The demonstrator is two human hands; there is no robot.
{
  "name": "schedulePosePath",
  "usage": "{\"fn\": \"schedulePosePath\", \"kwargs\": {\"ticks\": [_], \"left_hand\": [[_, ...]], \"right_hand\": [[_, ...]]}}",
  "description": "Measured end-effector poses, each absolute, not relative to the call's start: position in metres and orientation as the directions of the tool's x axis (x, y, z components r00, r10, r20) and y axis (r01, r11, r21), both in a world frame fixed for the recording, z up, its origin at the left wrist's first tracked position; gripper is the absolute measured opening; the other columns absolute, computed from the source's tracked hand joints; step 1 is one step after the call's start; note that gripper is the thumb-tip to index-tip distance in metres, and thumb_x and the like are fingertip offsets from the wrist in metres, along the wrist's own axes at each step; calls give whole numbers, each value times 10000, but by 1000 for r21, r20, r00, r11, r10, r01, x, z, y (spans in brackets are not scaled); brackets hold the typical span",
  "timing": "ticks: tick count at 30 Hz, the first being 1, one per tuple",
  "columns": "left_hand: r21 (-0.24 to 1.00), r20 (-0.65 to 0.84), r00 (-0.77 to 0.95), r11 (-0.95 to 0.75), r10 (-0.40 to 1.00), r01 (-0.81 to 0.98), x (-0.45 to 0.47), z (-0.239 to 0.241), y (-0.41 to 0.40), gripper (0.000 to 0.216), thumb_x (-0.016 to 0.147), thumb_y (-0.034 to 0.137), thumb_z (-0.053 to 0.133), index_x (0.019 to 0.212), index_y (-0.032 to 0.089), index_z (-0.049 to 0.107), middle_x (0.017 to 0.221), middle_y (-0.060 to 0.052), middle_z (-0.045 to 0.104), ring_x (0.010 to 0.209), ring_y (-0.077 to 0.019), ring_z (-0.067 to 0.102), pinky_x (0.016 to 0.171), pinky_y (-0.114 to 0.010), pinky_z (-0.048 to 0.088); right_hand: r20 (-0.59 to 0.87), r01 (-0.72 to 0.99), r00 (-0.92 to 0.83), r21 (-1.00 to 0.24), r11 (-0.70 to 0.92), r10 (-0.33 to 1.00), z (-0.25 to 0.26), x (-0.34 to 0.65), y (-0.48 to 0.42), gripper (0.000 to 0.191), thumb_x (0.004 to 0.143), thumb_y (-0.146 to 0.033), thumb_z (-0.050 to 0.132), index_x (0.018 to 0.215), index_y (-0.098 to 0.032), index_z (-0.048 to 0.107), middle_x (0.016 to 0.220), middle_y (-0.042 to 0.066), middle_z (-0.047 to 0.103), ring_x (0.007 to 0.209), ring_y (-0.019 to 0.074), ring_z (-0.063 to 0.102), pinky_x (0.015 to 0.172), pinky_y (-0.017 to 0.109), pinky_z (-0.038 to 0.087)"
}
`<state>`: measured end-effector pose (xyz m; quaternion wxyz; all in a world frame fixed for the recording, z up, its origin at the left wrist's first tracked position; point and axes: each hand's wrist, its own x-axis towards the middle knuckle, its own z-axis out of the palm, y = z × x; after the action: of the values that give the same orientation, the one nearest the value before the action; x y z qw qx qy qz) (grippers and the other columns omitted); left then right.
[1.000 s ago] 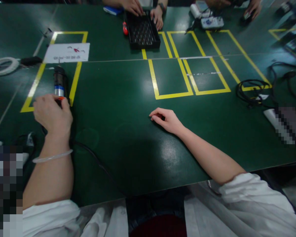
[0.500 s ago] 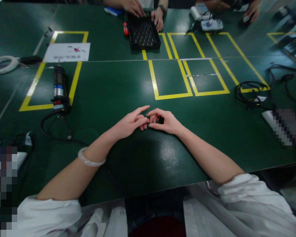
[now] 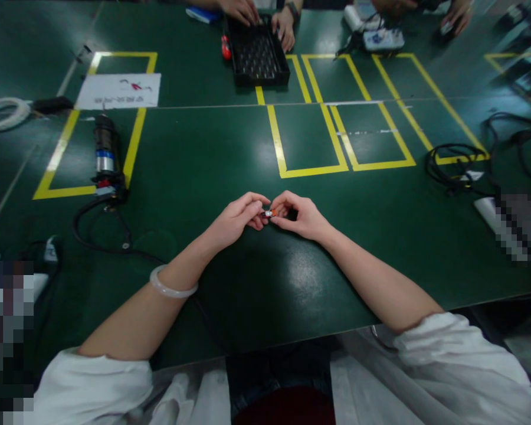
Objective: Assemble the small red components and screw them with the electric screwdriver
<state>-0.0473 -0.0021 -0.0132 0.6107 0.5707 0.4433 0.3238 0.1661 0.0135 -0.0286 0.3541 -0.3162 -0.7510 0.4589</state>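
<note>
Both my hands meet above the green table (image 3: 194,159), close to its middle. Between their fingertips is a small orange and white part (image 3: 269,213), too small to name. My left hand (image 3: 243,215) is closed, its thumb and fingers pinching the left end of the part. My right hand (image 3: 298,215) curls in from the other side, thumb and fingertips closed on the orange end. Fingers hide much of the part. A pale bangle (image 3: 172,289) circles my left forearm.
An electric screwdriver (image 3: 106,156) with a black cable lies at left, near a printed sheet (image 3: 119,91). Across the table a person's hands (image 3: 284,26) work at a black tray (image 3: 261,59). Coiled black cable (image 3: 454,162) lies at right. Yellow tape outlines mark the tabletop.
My right fingertips have closed onto the small part, and more of it shows between my hands. My left index finger, stretched out before, has bent down towards it.
</note>
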Motion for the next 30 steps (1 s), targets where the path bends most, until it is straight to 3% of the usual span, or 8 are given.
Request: {"fn": "schedulePosePath", "kwargs": {"ticks": [7,20,30], "left_hand": [[988,-149,410,116,900,105,-47,-17,-1,365,941,487,563,992,128,607,818,-48,652,699,-135,633,682,-271,520],[981,-168,427,109,889,159,-46,-10,-3,352,841,430,713,981,127,600,848,-44,655,740,-135,620,719,-288,526],[982,-170,431,114,886,152,-45,-10,-4,323,849,392,700,1002,129,589,862,-43,653,757,-135,622,727,-286,524]], "right_hand": [[257,149,-523,-911,384,813,-30,166,14,179,856,-270,694,982,-192,594,816,-3,690,722,120,633,669,253,490],[262,151,-539,-905,398,801,-32,167,14,189,867,-265,680,1011,-192,582,834,-1,676,705,111,608,675,255,493],[241,155,-535,-914,375,809,-31,166,14,238,871,-302,685,1055,-192,580,842,-1,682,724,114,615,692,249,493]]}}
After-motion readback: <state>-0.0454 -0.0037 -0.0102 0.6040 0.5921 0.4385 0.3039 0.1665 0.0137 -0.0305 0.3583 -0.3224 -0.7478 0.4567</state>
